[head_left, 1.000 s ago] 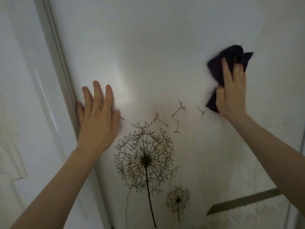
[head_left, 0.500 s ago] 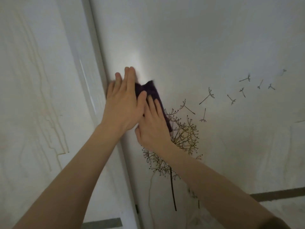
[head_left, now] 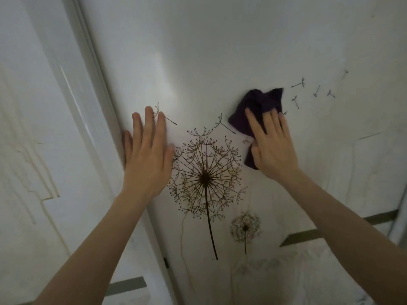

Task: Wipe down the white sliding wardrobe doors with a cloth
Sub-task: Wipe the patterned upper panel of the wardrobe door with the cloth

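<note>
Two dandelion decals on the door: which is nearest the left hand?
The large dandelion, right beside the left hand; the small dandelion sits lower, farther right.

Home interior: white sliding wardrobe door (head_left: 220, 51) with dandelion decal (head_left: 206, 178)

the white door (head_left: 220, 51) fills the centre and right of the frame and bears all i touch: my left hand (head_left: 147, 159) lies flat at centre left, by the door's edge, and my right hand (head_left: 273, 146) presses the dark purple cloth (head_left: 257, 104) to it at upper right. between them is a printed dandelion (head_left: 206, 179), with a smaller dandelion (head_left: 245, 227) at lower right and loose seeds (head_left: 299, 84) scattered at upper right
</note>
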